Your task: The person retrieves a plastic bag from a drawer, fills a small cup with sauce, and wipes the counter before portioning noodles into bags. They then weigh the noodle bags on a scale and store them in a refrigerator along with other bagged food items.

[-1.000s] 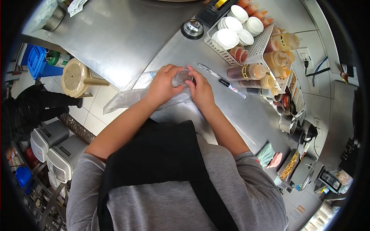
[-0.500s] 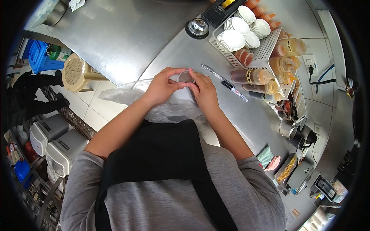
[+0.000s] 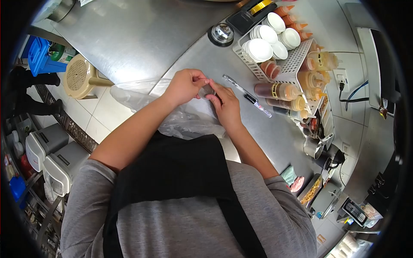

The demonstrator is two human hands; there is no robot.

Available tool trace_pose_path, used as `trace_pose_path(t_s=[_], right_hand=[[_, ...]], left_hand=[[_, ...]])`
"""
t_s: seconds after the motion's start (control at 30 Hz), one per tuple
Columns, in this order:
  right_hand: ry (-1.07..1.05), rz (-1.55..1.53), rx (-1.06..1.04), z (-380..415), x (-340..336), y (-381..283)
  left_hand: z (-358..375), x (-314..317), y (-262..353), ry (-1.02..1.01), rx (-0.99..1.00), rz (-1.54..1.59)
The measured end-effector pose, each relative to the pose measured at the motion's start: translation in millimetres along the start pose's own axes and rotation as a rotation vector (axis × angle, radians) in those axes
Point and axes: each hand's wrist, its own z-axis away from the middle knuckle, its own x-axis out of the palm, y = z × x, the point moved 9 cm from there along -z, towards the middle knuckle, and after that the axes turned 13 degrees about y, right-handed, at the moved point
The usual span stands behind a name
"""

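Between my two hands is a small round clear cup (image 3: 207, 91), held over the steel counter near its front edge. My left hand (image 3: 187, 87) pinches its rim from the left with thumb and fingertips. From the right, the fingers and thumb of my right hand (image 3: 224, 102) are curled round its other side. What the cup contains is too small to tell. Thin clear plastic bags (image 3: 183, 122) lie under and in front of my hands, against the black apron. Two pens (image 3: 254, 102) lie end to end on the counter, right of my right hand.
A bell (image 3: 221, 34) and a tape dispenser (image 3: 247, 18) stand beyond my hands. White baskets (image 3: 249, 58) hold stacked white cups (image 3: 258, 50) and sauce bottles (image 3: 275, 91). Cloths (image 3: 289, 175) lie at the right. A beige stool (image 3: 79, 77) and a person's dark-clothed legs (image 3: 34, 92) are at the left.
My left hand has shifted its fingers up to the cup's rim. The cup is tilted differently between my hands. The whole view has shifted slightly.
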Motion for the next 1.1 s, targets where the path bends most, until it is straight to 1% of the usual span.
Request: trace_pose_path(t_s=[0.07,0.1,0.13,0.17,0.2,0.23,0.27,0.3,0.37,0.4,0.43,0.47,0.5,0.53,0.57,0.6,0.63,0.67,0.7,0.73,0.8,0.83,0.9,0.97,1.0,1.03,1.1], right_hand=[[0.003,-0.004,-0.020,2,-1,-2],[-0.015,0.003,0.022,3,0,1],[-0.033,0.007,0.054,2,1,2],[-0.025,0.002,0.034,1,3,-2],[-0.040,0.006,0.090,2,5,-2],[0.040,0.050,0.019,2,3,-2],[0.084,0.047,0.031,4,2,2],[0.100,0.034,-0.007,-3,-2,-7],[0.047,-0.007,0.150,-22,-4,-5],[0.051,-0.014,0.130,-40,-4,-10],[0.102,0.013,0.115,-62,-7,-13],[0.151,0.042,0.104,-84,-9,-16],[0.178,0.026,0.172,-111,-8,-18],[0.208,0.009,0.241,-141,-3,-18],[0.291,-0.086,0.189,-172,8,-12],[0.327,-0.224,0.190,-205,21,-5],[0.361,-0.029,0.114,-238,27,-8],[0.397,-0.107,0.157,-269,41,4],[0.368,-0.108,0.288,-298,54,13],[0.424,-0.150,0.258,-327,69,30],[0.539,-0.126,0.226,-376,91,59],[0.538,-0.033,0.270,-396,100,68],[0.596,0.089,0.237,-428,120,99],[0.601,0.190,0.282,-446,136,124],[0.584,0.210,0.347,-448,143,134],[0.549,0.255,0.421,-448,149,132],[0.561,0.332,0.483,-439,155,123]], left_hand=[[2,-1,-3,0.050,0.076,-0.005],[3,-2,-5,0.066,0.099,-0.003],[7,-3,-1,0.079,0.183,0.003],[10,-6,5,0.098,0.271,0.008],[12,-8,6,0.101,0.273,0.005],[16,-9,8,0.105,0.277,-0.001],[20,-12,6,0.121,0.283,0.012],[26,-16,4,0.133,0.288,0.023],[47,-26,8,0.150,0.407,-0.103],[59,-28,10,0.035,0.451,-0.152],[72,-31,9,-0.083,0.489,-0.202],[87,-32,15,-0.137,0.762,-0.302],[104,-31,16,-0.194,1.032,-0.405],[105,-41,16,-0.190,1.037,-0.412],[100,-45,7,-0.281,0.960,-0.532],[95,-53,-4,-0.374,0.880,-0.653],[92,-67,-4,-0.381,0.889,-0.665],[86,-87,-1,-0.319,0.900,-0.673],[74,-109,4,-0.254,0.914,-0.677],[62,-129,4,-0.258,0.925,-0.679],[27,-207,14,0.191,0.913,-0.559],[9,-239,21,0.285,0.881,-0.560],[-16,-285,34,0.430,0.850,-0.723],[-36,-310,37,0.415,0.849,-0.707],[-41,-316,37,0.384,0.860,-0.695],[-44,-324,38,0.385,0.846,-0.698],[-48,-335,41,0.407,0.839,-0.693]])
